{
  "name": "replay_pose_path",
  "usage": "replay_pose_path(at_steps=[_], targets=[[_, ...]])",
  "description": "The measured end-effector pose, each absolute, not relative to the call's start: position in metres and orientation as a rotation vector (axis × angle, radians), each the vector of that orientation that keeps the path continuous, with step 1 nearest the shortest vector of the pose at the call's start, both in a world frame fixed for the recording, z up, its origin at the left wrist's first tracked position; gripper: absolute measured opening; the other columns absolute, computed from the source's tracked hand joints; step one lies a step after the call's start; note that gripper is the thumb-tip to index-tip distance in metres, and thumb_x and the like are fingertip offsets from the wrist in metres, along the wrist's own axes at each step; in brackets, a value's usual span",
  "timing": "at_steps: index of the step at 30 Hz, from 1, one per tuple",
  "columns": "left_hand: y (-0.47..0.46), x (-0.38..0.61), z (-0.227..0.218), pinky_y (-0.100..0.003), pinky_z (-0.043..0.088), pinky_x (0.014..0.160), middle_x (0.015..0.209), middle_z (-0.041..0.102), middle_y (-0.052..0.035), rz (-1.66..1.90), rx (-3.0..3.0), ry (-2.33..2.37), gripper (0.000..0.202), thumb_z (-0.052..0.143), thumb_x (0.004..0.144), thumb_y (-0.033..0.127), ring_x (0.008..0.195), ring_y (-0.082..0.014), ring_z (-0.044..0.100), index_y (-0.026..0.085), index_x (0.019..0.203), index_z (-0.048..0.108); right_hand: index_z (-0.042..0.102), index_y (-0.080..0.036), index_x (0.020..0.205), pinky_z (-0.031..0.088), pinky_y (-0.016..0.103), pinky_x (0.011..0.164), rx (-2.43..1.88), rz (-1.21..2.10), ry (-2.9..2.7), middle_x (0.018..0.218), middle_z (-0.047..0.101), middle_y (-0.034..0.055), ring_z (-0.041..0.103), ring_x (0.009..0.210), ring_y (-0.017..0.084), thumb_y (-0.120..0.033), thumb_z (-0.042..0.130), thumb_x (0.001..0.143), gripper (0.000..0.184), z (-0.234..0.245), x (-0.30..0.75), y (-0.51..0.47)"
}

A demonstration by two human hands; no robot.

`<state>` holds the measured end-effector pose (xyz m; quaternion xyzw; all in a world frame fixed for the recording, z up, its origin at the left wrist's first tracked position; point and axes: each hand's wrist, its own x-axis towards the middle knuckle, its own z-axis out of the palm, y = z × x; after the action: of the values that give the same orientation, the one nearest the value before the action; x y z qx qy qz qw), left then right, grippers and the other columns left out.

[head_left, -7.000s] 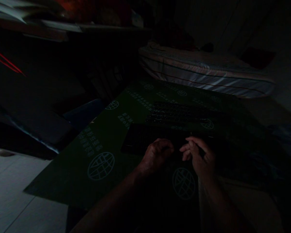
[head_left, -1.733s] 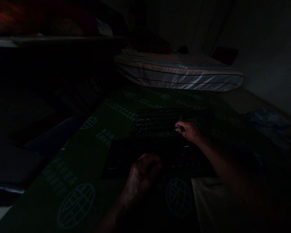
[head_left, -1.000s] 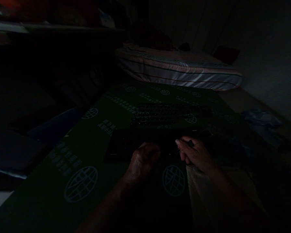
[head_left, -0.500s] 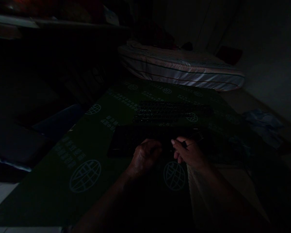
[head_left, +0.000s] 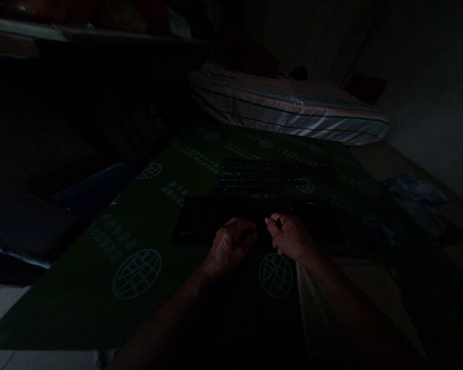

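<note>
The scene is very dark. A black keyboard base point(head_left: 204, 223) lies on a green printed sheet point(head_left: 146, 241). Beyond it, rows of loose dark keycaps point(head_left: 254, 177) are laid out on the sheet. My left hand point(head_left: 231, 244) rests curled at the base's near edge, fingers closed; what is under them is hidden. My right hand point(head_left: 289, 237) sits just right of it, fingers pinched on a small dark piece that looks like a keycap. The two hands almost touch.
A striped mattress point(head_left: 289, 110) lies on the floor behind the sheet. A dark blue object point(head_left: 96, 187) sits left of the sheet. Crumpled bluish cloth point(head_left: 416, 192) lies at the right. Pale floor tiles point(head_left: 0, 308) show at lower left.
My right hand reached out to the keycap rows, pinched a small dark piece, and has come back toward my left hand at the keyboard base. My left hand has barely moved.
</note>
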<state>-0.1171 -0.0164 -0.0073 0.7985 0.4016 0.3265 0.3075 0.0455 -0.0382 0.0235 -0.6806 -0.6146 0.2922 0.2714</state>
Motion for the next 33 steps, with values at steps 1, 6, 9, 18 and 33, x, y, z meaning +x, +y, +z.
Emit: replay_pose_path(at_steps=[1, 6, 9, 18, 33], targets=[[-0.016, -0.117, -0.007, -0.028, 0.049, 0.074, 0.086, 0.064, -0.0025, 0.854, 2.132, 1.067, 0.012, 0.053, 0.078, 0.019, 0.082, -0.0152, 0.059, 0.019, 0.086, 0.063, 0.046, -0.021, 0.060, 0.032, 0.021, 0.038, -1.868, 0.846, -1.658, 0.038, 0.050, -0.0030, 0.046, 0.029, 0.010, -0.032, 0.041, 0.083, 0.026, 0.026, 0.045, -0.035], [-0.017, -0.115, -0.005, -0.028, 0.049, 0.074, 0.086, 0.065, -0.0032, 0.829, 2.187, 1.095, 0.014, 0.052, 0.078, 0.017, 0.084, -0.0162, 0.059, 0.018, 0.086, 0.063, 0.046, -0.021, 0.063, 0.030, 0.020, 0.036, -1.863, 0.989, -1.662, 0.039, 0.049, -0.0040, 0.045, 0.029, 0.009, -0.034, 0.038, 0.085, 0.027, 0.026, 0.043, -0.033], [-0.021, -0.113, -0.001, -0.029, 0.049, 0.073, 0.086, 0.065, -0.0043, 0.777, 2.271, 1.107, 0.016, 0.050, 0.079, 0.016, 0.082, -0.0169, 0.059, 0.018, 0.087, 0.063, 0.049, -0.021, 0.064, 0.032, 0.020, 0.042, -1.780, 0.753, -1.708, 0.042, 0.049, -0.0041, 0.046, 0.036, 0.009, -0.040, 0.038, 0.085, 0.030, 0.017, 0.044, -0.046], [-0.020, -0.091, 0.011, -0.041, 0.043, 0.091, 0.101, 0.062, -0.0098, 0.578, 2.558, 0.986, 0.022, 0.052, 0.076, 0.013, 0.103, -0.0247, 0.051, 0.016, 0.095, 0.062, 0.058, -0.021, 0.067, 0.037, 0.021, 0.049, -1.738, 0.614, -1.631, 0.049, 0.056, 0.0001, 0.055, 0.049, 0.013, -0.055, 0.037, 0.083, 0.043, 0.009, 0.052, -0.053], [-0.013, -0.090, -0.015, -0.049, 0.042, 0.093, 0.115, 0.059, -0.0114, 0.755, 2.425, 1.013, 0.034, 0.059, 0.075, 0.023, 0.113, -0.0280, 0.048, 0.017, 0.109, 0.057, 0.057, -0.021, 0.062, 0.040, 0.021, 0.055, -1.671, 0.445, -1.634, 0.055, 0.060, 0.0012, 0.055, 0.053, 0.012, -0.050, 0.045, 0.081, 0.038, 0.000, 0.048, -0.062]])
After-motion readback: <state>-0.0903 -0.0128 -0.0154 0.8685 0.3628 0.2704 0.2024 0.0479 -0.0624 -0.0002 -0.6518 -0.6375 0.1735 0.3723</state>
